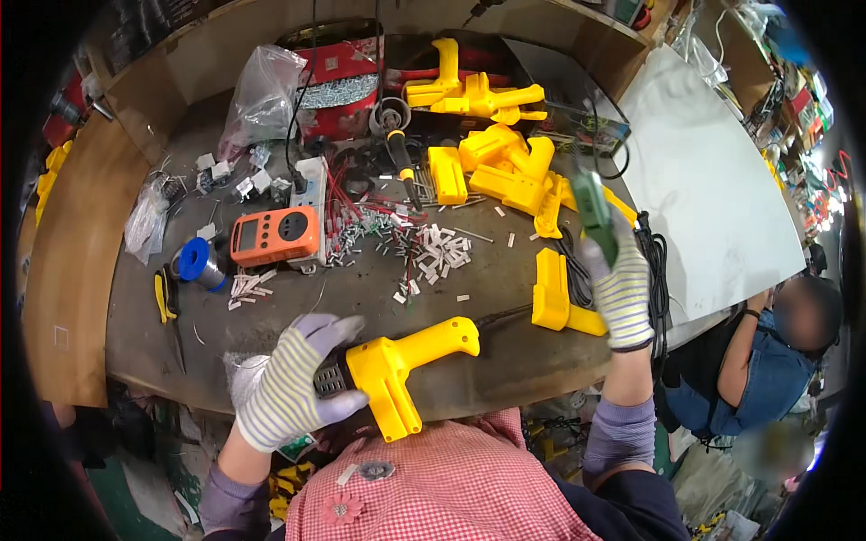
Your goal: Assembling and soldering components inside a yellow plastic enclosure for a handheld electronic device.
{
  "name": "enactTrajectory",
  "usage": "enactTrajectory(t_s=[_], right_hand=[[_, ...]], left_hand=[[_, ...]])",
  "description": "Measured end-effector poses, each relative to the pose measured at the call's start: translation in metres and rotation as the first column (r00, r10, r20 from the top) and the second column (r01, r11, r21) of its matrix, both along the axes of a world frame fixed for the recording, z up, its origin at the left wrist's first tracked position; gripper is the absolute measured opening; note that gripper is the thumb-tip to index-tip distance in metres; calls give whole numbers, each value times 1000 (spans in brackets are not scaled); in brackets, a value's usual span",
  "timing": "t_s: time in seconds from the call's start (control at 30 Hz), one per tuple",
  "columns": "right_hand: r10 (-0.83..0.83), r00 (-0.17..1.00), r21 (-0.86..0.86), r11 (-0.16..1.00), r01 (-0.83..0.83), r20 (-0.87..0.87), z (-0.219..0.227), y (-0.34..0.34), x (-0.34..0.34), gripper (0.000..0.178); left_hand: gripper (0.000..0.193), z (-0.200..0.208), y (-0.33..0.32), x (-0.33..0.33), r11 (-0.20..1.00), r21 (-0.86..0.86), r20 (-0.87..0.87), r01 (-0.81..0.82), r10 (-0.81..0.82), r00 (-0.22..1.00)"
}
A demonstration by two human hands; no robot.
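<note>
My left hand (293, 383), in a striped knit glove, is at the black vented end of a yellow pistol-shaped power tool (388, 379), thumb on one side and fingers on the other. The tool lies on its side at the table's near edge, with a dark cord running right from its handle. My right hand (622, 288), gloved too, is raised at the right and wrapped round a green electric screwdriver (594, 212), blurred by motion. Under that hand, to its left, is a loose yellow housing half (555, 293) with a black coiled cord (575, 270).
Yellow housings (510, 171) pile up at the back right. Small white pieces (439, 252) and screws (356, 234) lie mid-table, near an orange meter (275, 236), a solder spool (200, 261) and pliers (169, 307). A white board (704, 189) stands right; a person (767, 361) sits beyond.
</note>
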State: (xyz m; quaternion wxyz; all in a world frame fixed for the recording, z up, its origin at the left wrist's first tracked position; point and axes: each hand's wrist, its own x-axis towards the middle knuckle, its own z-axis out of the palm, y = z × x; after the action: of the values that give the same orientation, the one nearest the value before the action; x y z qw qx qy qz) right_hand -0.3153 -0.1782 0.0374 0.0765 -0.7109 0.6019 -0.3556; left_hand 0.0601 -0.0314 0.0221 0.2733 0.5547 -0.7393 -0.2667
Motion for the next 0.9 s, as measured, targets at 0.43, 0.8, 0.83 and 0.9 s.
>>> enactTrajectory(t_s=[0.43,0.8,0.83,0.9], right_hand=[[348,831,91,935,-344,-435,-22,69,-36,62],[223,810,-291,954,-68,542,-6,-19,-47,37],[166,951,-435,900,-39,259,1,-21,-33,35],[194,961,-560,782,-272,-196,7,-39,-3,39]], left_hand=[[87,0,-69,-99,907,265,394,327,-412,822],[94,68,-37,-76,966,122,282,227,-253,926],[93,79,-30,-70,977,131,261,170,-200,945],[91,96,-13,-56,987,153,224,42,-76,971]])
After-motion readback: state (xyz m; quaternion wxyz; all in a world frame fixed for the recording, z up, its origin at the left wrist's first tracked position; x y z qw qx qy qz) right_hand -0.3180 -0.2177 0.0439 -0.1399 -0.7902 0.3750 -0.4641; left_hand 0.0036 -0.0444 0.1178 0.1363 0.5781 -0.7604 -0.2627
